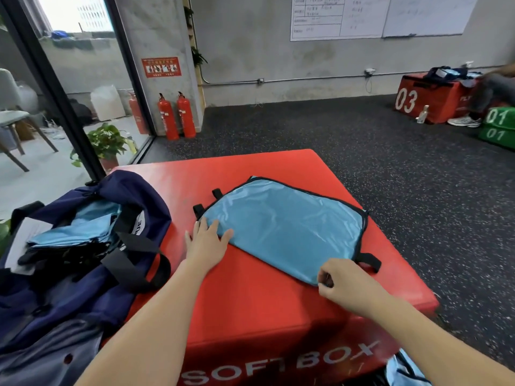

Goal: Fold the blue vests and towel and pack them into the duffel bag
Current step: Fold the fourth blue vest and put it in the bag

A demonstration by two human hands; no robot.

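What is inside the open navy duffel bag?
The duffel bag holds folded blue vests stacked over dark trim; a white paper lies beside them. Anything beneath is hidden.

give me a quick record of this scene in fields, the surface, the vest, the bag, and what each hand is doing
surface: red soft box
vest: blue vest, folded flat on the box, black trim and straps
bag: navy duffel bag, open, at the box's left edge, folded blue fabric inside
left hand: left hand, flat, fingers on the vest's left corner
right hand: right hand, pinching the vest's near edge
background: two fire extinguishers by the wall
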